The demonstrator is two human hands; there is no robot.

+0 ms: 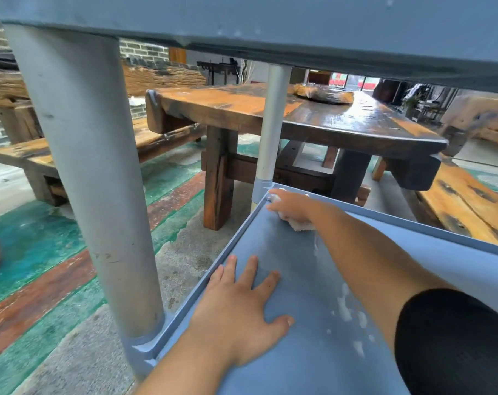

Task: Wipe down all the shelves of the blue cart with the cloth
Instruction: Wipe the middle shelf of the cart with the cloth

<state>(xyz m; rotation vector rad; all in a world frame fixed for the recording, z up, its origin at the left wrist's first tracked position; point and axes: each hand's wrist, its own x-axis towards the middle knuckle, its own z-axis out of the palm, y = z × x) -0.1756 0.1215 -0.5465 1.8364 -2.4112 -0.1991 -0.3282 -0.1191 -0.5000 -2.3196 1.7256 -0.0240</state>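
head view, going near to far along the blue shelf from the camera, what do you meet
Left hand flat on the shelf → white foam smears → right hand holding the cloth in the far corner → far cart post → wooden table beyond.

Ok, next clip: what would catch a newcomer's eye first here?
Two bare arms reach across a blue cart shelf: the right hand presses a white cloth into the far corner, and the left hand lies flat near the left edge. White suds streak the shelf, and a worn wooden table stands behind.
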